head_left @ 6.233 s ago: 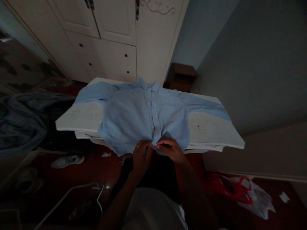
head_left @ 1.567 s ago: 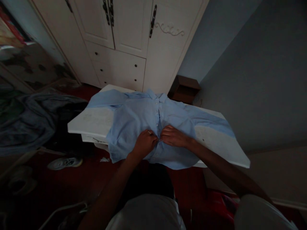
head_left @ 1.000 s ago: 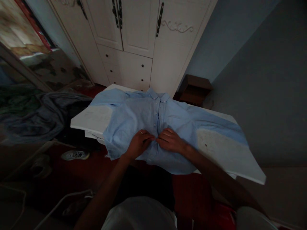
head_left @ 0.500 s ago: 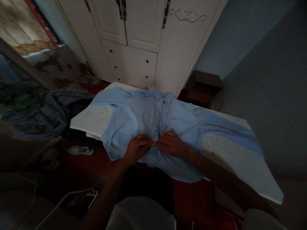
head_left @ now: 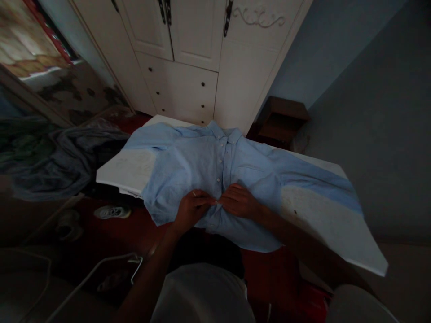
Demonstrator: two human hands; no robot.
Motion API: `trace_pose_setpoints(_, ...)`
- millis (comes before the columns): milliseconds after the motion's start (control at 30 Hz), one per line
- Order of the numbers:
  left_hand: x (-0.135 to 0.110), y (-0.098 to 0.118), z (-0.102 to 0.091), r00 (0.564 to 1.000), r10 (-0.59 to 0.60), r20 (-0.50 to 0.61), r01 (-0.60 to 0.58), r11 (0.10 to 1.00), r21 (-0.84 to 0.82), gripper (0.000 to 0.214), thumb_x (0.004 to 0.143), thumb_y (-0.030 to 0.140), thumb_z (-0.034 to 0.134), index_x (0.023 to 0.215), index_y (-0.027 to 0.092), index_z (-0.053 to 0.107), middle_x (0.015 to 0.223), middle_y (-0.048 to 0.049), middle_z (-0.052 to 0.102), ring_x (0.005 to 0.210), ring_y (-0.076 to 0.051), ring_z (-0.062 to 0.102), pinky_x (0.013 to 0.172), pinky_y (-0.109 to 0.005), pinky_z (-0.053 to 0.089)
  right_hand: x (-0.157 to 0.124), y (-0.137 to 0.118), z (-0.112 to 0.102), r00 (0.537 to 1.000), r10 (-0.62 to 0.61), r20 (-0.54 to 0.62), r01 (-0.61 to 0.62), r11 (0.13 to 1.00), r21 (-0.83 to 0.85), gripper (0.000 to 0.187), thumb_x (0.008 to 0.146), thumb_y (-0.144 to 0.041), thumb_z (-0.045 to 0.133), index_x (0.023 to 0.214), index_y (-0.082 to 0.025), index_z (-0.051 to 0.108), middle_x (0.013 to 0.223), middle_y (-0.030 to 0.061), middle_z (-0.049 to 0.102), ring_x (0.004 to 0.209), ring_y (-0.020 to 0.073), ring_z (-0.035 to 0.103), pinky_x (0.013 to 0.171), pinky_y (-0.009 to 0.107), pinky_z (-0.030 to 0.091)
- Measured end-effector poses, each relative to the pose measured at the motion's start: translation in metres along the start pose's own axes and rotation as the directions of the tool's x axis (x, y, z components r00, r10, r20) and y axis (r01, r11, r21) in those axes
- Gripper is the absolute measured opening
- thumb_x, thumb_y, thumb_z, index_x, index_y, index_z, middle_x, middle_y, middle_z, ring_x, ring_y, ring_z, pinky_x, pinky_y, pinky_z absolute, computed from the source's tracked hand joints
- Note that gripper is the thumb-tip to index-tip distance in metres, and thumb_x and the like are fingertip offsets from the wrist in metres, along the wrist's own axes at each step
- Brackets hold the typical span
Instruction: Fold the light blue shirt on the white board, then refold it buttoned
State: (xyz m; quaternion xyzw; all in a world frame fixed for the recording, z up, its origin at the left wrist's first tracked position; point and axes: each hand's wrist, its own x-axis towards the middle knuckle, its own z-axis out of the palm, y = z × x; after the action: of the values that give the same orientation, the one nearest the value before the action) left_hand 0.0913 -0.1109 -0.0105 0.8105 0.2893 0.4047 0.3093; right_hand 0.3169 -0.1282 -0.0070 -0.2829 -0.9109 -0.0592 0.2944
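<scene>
A light blue button-up shirt lies front up on a white table, sleeves spread left and right, hem hanging over the near edge. My left hand, a ring on one finger, pinches the button placket low on the shirt. My right hand meets it from the right, fingers closed on the same strip of cloth. Fingertips of both hands touch at the placket.
A white wardrobe with drawers stands behind the table. A brown wooden box sits at its right. Dark grey cloth is heaped at the left. A shoe and a white wire hanger lie on the red floor.
Both hands went from the hem up to the middle of the placket and have since shifted slightly down it. The camera view swayed; the shirt lies as before.
</scene>
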Motion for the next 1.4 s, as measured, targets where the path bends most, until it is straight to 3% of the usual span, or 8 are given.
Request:
trace_pose_setpoints(733, 0.000, -0.005, 0.009, 0.997, 0.035, -0.071, -0.034, 0.999, 0.013, 0.018, 0.088, 0.016, 0.060, 0.088, 0.023, 0.077, 0.080, -0.0032, 0.072, 0.073, -0.013, 0.066, 0.066, -0.025, 0.053, 0.003, -0.002, -0.003, 1.000, -0.008, -0.008, 0.008, 0.998, -0.065, 0.014, 0.093, -0.016, 0.054, 0.089, -0.021, 0.066, 0.078, 0.0019, 0.068, 0.072, 0.0142, 0.058, 0.073, 0.032, 0.045)
trace_pose_setpoints(1000, -0.001, 0.000, 0.003, 0.997, 0.066, 0.043, -0.072, 0.986, 0.151, 0.021, 0.093, 0.023, 0.055, 0.098, 0.023, 0.075, 0.085, -0.0044, 0.072, 0.078, -0.016, 0.065, 0.071, -0.030, 0.052, 0.002, 0.001, -0.003, 0.999, -0.027, -0.026, 0.025, 0.997, -0.073, 0.011, 0.090, -0.018, 0.058, 0.092, -0.021, 0.068, 0.080, 0.0026, 0.071, 0.072, 0.0153, 0.061, 0.072, 0.034, 0.048)
trace_pose_setpoints(1167, -0.002, 0.006, -0.001, 0.992, 0.057, 0.112, -0.078, 0.979, 0.187, 0.031, 0.083, 0.040, 0.068, 0.106, 0.020, 0.072, 0.092, -0.0068, 0.071, 0.086, -0.019, 0.064, 0.078, -0.035, 0.052, 0.001, 0.001, -0.002, 1.000, -0.013, -0.018, 0.012, 0.998, -0.060, 0.009, 0.090, -0.018, 0.060, 0.091, -0.021, 0.068, 0.078, 0.0020, 0.070, 0.071, 0.0151, 0.061, 0.074, 0.034, 0.047)
trace_pose_setpoints(1400, -0.004, 0.007, 0.021, 0.998, 0.031, -0.055, -0.008, 0.926, 0.377, 0.008, 0.077, 0.026, 0.071, 0.082, 0.019, 0.073, 0.081, -0.0047, 0.070, 0.077, -0.020, 0.063, 0.074, -0.037, 0.050, 0.004, 0.001, -0.003, 0.998, 0.043, 0.043, -0.042, 0.999, -0.031, 0.011, 0.091, -0.020, 0.057, 0.092, -0.021, 0.068, 0.078, 0.0023, 0.069, 0.072, 0.0155, 0.059, 0.078, 0.034, 0.045)
